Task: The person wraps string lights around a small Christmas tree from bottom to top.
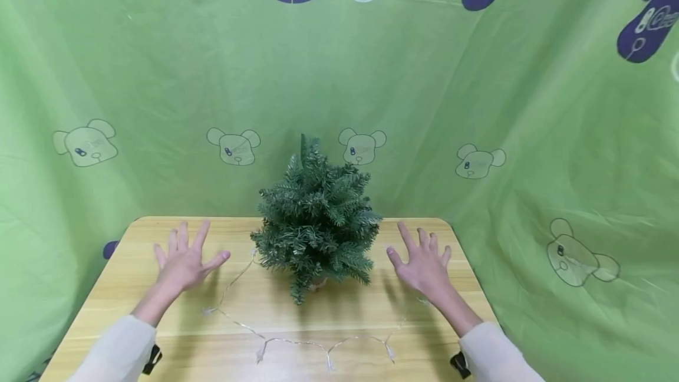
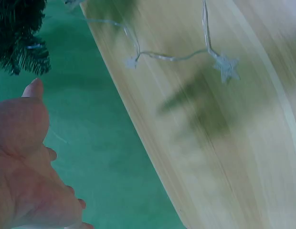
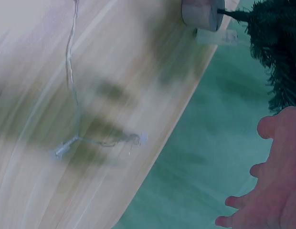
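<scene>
A small artificial Christmas tree (image 1: 318, 217) stands upright near the back middle of the table. A string of star lights (image 1: 297, 342) curves in front of it on the wood; one clear star (image 2: 227, 68) shows closely in the left wrist view. My left hand (image 1: 183, 264) is held above the table left of the tree, fingers spread, holding nothing. On the other side my right hand (image 1: 424, 267) hovers with its fingers spread too, also holding nothing. The tree's round base (image 3: 201, 13) is partly visible in the right wrist view, beside a clear box-like piece (image 3: 217, 36).
The light wooden table (image 1: 212, 364) has its back edge near a green curtain (image 1: 159, 75) printed with bear heads and purple shapes. More of the curtain hangs at both sides. Dark straps (image 1: 460, 364) sit under both sleeves.
</scene>
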`<state>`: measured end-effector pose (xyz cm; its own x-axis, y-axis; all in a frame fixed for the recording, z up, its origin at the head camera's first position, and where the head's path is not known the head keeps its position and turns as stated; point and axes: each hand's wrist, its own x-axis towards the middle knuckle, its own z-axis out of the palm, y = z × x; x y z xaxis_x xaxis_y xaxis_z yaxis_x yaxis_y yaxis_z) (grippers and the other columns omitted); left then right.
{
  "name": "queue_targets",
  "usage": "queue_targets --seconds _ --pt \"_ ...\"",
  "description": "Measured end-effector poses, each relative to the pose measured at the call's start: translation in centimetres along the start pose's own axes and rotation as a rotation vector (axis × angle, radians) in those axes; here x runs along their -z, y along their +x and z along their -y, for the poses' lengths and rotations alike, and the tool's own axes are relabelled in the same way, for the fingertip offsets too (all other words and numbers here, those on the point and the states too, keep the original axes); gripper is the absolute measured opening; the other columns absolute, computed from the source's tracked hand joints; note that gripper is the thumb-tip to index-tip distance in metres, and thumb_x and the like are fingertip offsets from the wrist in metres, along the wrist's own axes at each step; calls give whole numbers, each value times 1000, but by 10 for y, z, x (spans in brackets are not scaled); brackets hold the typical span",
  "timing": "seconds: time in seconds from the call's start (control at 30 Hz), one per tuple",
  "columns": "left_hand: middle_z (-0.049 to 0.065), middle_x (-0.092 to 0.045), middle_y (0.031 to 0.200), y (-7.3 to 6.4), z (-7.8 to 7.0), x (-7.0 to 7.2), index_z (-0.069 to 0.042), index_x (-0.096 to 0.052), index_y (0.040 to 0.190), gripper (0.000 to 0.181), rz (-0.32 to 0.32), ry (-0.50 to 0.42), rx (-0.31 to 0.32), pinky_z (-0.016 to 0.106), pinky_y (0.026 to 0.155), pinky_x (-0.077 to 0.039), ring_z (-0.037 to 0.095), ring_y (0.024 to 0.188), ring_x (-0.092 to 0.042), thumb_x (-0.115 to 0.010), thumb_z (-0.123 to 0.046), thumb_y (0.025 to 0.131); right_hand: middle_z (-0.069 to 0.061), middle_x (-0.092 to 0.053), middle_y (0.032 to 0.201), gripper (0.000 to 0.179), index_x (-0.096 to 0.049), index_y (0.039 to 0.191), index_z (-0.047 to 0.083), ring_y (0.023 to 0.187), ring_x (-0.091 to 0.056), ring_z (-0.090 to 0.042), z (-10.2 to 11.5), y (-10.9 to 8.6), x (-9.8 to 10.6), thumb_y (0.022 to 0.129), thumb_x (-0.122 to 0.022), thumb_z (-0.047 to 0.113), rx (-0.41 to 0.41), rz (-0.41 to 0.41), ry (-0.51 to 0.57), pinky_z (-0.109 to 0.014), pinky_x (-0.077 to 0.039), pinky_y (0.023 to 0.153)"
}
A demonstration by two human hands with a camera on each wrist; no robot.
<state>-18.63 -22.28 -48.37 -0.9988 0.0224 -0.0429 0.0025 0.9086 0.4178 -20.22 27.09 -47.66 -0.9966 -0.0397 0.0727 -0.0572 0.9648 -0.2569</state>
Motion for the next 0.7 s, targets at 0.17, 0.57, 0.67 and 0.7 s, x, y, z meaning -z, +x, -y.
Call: queue_targets --seconds 0.17,0.57,0.67,0.7 --pt "39 8 161 -2 -10 -9 -15 -7 163 96 30 3 -12 84 106 12 63 146 3 -56 -63 95 -35 -32 156 70 -24 162 23 143 -26 -58 6 -4 -12 103 -45 55 27 -4 11 -84 -7 109" --pt "38 5 161 -8 -21 -27 -16 -10 163 97 83 -46 -24 81 109 11 61 147 0 -57 -64 93 -29 -53 142 60 -47 151 12 128 -51 -50 25 -13 -32 99 -57 40 88 42 42 -71 -31 105" --pt "38 5 161 -10 -22 -30 -16 -9 163 96 96 -58 -26 80 110 10 61 147 -2 -57 -61 94 -26 -58 139 56 -51 147 11 126 -55 -47 30 -17 -38 97 -60 35 100 64 58 -66 -37 101" --pt "38 4 161 -10 -23 -31 -16 -9 163 96 99 -58 -28 80 110 9 61 147 -3 -57 -61 94 -25 -60 136 54 -54 145 9 124 -56 -46 31 -18 -40 97 -61 32 103 65 70 -65 -39 99"
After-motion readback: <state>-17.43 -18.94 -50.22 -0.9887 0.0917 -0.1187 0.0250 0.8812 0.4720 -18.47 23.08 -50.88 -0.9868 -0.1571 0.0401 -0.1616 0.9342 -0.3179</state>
